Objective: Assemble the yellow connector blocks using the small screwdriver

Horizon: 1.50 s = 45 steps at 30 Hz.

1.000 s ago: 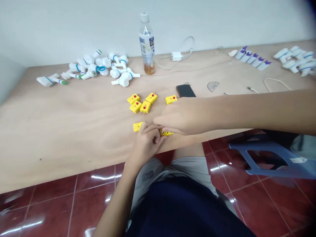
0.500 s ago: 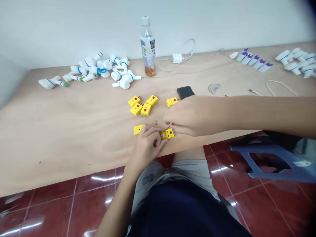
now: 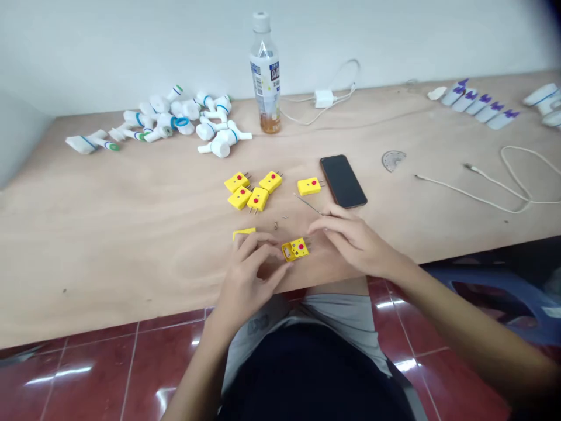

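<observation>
An opened yellow connector with a red dot lies near the table's front edge, its inside showing. My left hand has its thumb and index finger at the connector's left side, gripping it. In my right hand is a thin metal tool, pinched between the fingers and pointing up and left. A yellow cover sits just behind my left fingers, partly hidden. Tiny metal screws rest behind the opened connector. Several closed yellow connectors are grouped further back, and another stands apart to their right.
A black phone lies right of the connectors. Further back are a bottle, a white charger, and several white parts. On the right are a metal protractor, white cable and purple-topped pieces.
My right hand has drawn back to the right and now shows the thin tool, uncovering the phone. My left hand's fingers have spread somewhat beside the opened connector. The view has shifted slightly.
</observation>
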### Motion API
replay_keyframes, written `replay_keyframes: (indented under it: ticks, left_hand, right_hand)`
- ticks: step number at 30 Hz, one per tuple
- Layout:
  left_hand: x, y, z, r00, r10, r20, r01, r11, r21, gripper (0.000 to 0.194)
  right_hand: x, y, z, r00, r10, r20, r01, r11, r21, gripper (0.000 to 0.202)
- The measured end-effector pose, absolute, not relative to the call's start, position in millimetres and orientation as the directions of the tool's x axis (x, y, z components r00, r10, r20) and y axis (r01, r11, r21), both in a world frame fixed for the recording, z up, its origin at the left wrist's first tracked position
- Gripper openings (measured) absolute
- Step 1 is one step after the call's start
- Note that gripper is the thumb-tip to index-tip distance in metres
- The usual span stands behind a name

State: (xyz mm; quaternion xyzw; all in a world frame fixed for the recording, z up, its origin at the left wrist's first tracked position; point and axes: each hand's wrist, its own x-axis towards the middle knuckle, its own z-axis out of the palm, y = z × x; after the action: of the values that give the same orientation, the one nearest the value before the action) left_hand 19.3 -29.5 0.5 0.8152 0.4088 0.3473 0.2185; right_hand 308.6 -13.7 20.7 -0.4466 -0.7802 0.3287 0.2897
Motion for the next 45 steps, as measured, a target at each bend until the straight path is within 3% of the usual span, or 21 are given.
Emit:
replay_keyframes:
  ticks: [3, 6, 15, 22, 31, 36, 45]
  left_hand:
    - [20, -31, -1, 0.428, 0.818, 0.385, 0.531, -0.572, 0.625, 0.013]
    - [23, -31, -3, 0.428, 0.806, 0.408, 0.541, -0.590, 0.599, 0.016]
    - [23, -28, 7, 0.429, 0.820, 0.380, 0.570, -0.572, 0.590, 0.014]
    - [17, 7, 12, 0.370, 0.858, 0.355, 0.719, -0.507, 0.476, 0.008]
    - [24, 10, 8, 0.412, 0.834, 0.368, 0.709, -0.547, 0.445, 0.012]
    - [23, -7, 12, 0.451, 0.837, 0.310, 0.678, -0.547, 0.491, 0.015]
    - [32, -14, 2, 0.483, 0.771, 0.415, 0.607, -0.636, 0.476, 0.017]
  right_hand:
    - [300, -20, 10, -0.414, 0.906, 0.083, 0.531, 0.315, -0.787, 0.031]
    - [294, -24, 8, -0.436, 0.900, 0.026, 0.553, 0.291, -0.781, 0.040]
    - [295, -26, -2, -0.463, 0.881, 0.095, 0.586, 0.386, -0.712, 0.030]
    - [296, -27, -4, -0.442, 0.890, 0.114, 0.583, 0.381, -0.717, 0.033]
    - [296, -26, -2, -0.429, 0.896, 0.111, 0.570, 0.364, -0.736, 0.034]
    - [298, -27, -5, -0.423, 0.899, 0.116, 0.564, 0.361, -0.743, 0.032]
    - [300, -23, -3, -0.413, 0.908, 0.070, 0.565, 0.315, -0.763, 0.029]
